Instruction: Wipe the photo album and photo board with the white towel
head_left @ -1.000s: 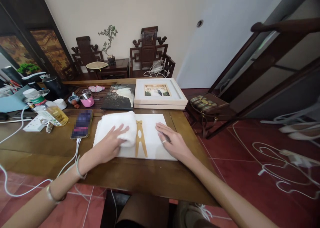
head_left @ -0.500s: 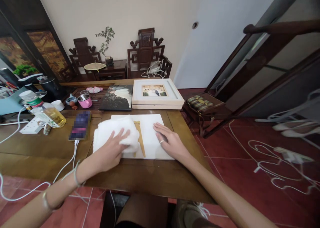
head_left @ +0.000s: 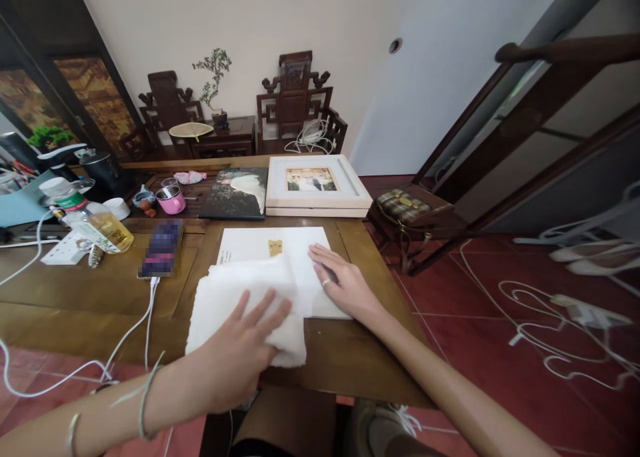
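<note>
My left hand (head_left: 250, 347) lies flat with fingers spread on a folded white cloth (head_left: 235, 297), near the front edge of the wooden table (head_left: 100, 290). The cloth covers most of a white board (head_left: 300, 243) and hides nearly all of a wooden piece (head_left: 275, 247) on it; only the piece's top end shows. My right hand (head_left: 343, 283) rests flat, fingers stretched, on the board's right side, a ring on one finger.
A framed photo (head_left: 315, 183) and a dark print (head_left: 237, 193) lie behind the board. A phone (head_left: 161, 247) on a white cable, a bottle of yellow liquid (head_left: 103, 230), a pink cup (head_left: 173, 200) and a power strip (head_left: 65, 250) sit at the left. Carved chairs stand at the back wall.
My left hand has dragged the cloth toward me, down over the wooden piece to the table's front edge. My right hand has stayed on the board.
</note>
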`<state>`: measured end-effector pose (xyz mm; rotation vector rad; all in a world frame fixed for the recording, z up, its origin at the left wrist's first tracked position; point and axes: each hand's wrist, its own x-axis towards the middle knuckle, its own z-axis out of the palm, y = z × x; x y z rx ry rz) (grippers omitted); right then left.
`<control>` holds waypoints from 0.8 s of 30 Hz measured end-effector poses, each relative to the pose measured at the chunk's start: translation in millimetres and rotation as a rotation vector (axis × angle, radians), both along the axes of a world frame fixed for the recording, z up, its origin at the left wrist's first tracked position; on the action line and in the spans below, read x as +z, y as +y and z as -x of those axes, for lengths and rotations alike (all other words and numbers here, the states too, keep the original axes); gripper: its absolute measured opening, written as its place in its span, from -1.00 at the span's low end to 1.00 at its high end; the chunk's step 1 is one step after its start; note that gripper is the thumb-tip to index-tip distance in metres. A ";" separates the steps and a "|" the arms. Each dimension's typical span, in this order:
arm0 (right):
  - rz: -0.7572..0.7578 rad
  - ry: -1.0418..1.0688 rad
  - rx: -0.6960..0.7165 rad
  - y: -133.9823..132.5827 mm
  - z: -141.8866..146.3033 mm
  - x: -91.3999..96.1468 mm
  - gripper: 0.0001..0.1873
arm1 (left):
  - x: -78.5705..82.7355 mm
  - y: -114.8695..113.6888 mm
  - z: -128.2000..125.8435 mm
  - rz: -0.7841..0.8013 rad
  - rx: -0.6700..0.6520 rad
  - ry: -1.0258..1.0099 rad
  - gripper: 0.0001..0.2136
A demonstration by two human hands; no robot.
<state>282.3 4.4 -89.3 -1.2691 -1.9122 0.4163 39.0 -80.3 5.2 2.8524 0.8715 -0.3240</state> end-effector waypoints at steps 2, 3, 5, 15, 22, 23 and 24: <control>0.004 0.003 0.003 0.1 -0.3 -0.2 -0.61 | 0.0 8.1 -0.8 -0.008 0.012 -0.003 -0.58; 0.007 0.006 0.003 0.2 -0.3 -0.3 -0.61 | -0.9 17.7 -2.0 -0.022 0.024 -0.010 -0.56; 0.011 0.014 0.002 0.4 -0.3 -0.7 -0.62 | -4.0 45.0 -5.8 -0.060 0.050 -0.020 -0.49; 0.025 0.046 0.000 0.4 0.5 0.4 -0.63 | -17.8 85.6 -42.0 -0.226 0.039 0.032 -0.60; 0.021 0.010 0.018 0.6 0.1 3.1 -0.60 | -15.4 -2.5 -51.0 -0.261 -0.106 0.011 -0.74; 0.018 0.012 0.025 0.6 -0.1 3.5 -0.59 | -12.8 -2.8 -51.2 -0.248 -0.109 0.009 -0.74; 0.016 0.015 0.035 0.6 -0.3 3.8 -0.59 | -9.8 0.6 -51.3 -0.228 -0.105 0.009 -0.74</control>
